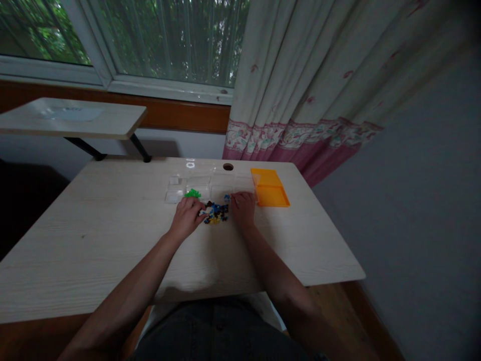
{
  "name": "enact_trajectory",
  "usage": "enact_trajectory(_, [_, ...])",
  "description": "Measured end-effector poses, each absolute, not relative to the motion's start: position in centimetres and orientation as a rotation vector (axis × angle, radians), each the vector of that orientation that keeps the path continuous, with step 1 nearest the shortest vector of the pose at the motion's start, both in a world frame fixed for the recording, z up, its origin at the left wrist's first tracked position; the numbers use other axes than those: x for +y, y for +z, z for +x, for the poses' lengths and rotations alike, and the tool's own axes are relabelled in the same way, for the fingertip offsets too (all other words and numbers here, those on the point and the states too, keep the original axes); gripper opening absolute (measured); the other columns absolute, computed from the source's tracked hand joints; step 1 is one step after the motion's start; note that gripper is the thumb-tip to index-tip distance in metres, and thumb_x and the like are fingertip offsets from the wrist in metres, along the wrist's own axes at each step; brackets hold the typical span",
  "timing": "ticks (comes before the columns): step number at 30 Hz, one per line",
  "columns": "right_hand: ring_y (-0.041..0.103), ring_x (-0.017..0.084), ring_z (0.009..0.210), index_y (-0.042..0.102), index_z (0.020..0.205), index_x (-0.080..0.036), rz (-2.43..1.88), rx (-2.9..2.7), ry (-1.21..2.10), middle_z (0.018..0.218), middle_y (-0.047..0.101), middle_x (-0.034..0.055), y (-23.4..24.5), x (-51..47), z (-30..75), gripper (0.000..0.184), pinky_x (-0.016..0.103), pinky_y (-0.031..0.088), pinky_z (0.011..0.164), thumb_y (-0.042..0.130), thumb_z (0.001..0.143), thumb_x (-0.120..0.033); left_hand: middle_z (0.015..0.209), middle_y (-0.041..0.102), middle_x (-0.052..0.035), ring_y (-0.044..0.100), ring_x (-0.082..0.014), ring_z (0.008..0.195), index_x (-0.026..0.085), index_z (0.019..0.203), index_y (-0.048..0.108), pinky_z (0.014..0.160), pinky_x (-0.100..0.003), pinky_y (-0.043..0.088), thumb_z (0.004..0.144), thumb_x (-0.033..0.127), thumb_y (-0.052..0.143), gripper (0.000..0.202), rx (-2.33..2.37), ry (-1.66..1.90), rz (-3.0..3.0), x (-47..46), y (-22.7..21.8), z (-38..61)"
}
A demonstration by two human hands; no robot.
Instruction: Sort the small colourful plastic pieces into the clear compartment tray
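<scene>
A pile of small mixed pieces (216,212), blue, black, yellow and white, lies on the table between my hands. My left hand (187,216) rests at the pile's left edge, thumb and index finger apart beside the pieces. Just beyond it, bright green pieces (193,193) sit in a clear divided plastic tray (222,177). My right hand (243,206) is over the tray's near right part, its fingers curled together; whatever they hold is too small to make out. A few blue pieces (227,197) lie by its fingertips.
A yellow-orange open plastic case (271,189) lies right of the clear tray. The pale wooden table (124,235) has a round cable hole (228,167) near its back edge. A raised shelf (75,118) stands at the back left. A curtain (285,100) hangs behind.
</scene>
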State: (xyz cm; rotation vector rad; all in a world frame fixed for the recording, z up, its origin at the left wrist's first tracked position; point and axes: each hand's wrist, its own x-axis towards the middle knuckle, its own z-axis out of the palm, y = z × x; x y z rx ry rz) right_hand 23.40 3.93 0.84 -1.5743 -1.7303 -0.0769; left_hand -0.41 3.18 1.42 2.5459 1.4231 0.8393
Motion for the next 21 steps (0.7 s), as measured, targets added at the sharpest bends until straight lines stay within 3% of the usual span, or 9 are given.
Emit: enact_trajectory(21, [0.052, 0.021, 0.102, 0.072, 0.098, -0.022, -1.520, -1.842, -0.082, 0.098, 0.069, 0.0055, 1.3, 3.0, 22.1, 0.016, 0.037, 0.036, 0.094, 0.057, 0.093, -0.026, 0.089, 0.058, -0.0086, 0.053, -0.0273, 0.094, 0.020, 0.085, 0.063, 0.087, -0.041, 0.043, 0.089, 0.042, 0.061, 0.023, 1.428, 0.834, 2.559, 3.0, 1.5, -0.5])
